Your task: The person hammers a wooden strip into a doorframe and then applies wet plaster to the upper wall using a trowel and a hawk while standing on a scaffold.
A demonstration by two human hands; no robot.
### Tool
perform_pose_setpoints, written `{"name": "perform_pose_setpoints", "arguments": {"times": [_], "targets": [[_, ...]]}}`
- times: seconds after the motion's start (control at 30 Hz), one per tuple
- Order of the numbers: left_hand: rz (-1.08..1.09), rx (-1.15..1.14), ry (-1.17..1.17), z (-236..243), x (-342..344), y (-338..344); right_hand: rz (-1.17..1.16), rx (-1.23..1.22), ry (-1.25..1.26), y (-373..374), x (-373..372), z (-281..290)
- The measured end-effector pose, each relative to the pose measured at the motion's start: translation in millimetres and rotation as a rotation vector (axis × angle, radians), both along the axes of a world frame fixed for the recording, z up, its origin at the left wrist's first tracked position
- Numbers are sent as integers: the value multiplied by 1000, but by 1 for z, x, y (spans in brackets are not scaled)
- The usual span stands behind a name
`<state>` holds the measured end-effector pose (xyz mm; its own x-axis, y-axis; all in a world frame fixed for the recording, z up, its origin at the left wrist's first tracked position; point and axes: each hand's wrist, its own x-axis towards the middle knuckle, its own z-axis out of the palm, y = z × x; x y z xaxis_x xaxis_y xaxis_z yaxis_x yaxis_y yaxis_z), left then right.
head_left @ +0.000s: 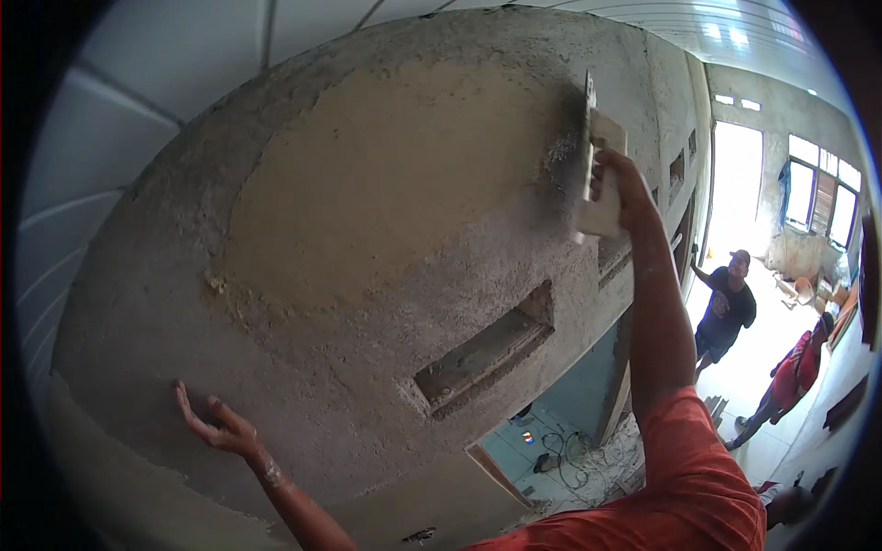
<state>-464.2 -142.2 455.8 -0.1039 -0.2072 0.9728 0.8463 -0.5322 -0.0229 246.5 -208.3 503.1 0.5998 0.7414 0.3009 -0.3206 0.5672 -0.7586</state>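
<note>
My right arm reaches up in a red sleeve, and my right hand (628, 193) is closed round the pale grip of a plastering trowel (599, 220). The trowel's flat plate is seen nearly edge-on, at the right end of a large damp, tan patch of plaster (367, 184). A dark shadow falls on the wall beside it; I cannot tell whether the plate touches. Low on the left, my left hand (220, 430) holds nothing, its fingers apart, close to the rough grey wall (312, 395). Whitish smears mark the left wrist.
A long recessed opening (487, 354) cuts into the wall below the patch. Cables (565, 450) lie on the tiled floor beneath. At right, one person (726, 308) in dark clothes and another (795, 376) in red stand near a bright doorway (737, 174). White ceiling panels (184, 55) run close overhead.
</note>
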Motion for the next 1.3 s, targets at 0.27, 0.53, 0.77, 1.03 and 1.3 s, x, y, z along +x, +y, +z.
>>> {"name": "perform_pose_setpoints", "arguments": {"times": [0.27, 0.53, 0.77, 1.03, 1.3], "targets": [[-60, -11, -25, -2, 1, 6, 31, 84, -993, -11, -269, 85], [-154, -41, 84, -6, -2, 14, 134, -44, -1536, -33, -396, 4], [-102, -25, 111, -1, -1, 8, -711, -327, -1167, -16, -303, -41], [-87, -81, 55, -10, -1, 5, 76, -347, -1568, -25, -420, -89], [-36, -70, 77, -5, -13, 10, -888, -60, -948, 24, -309, -66]]}}
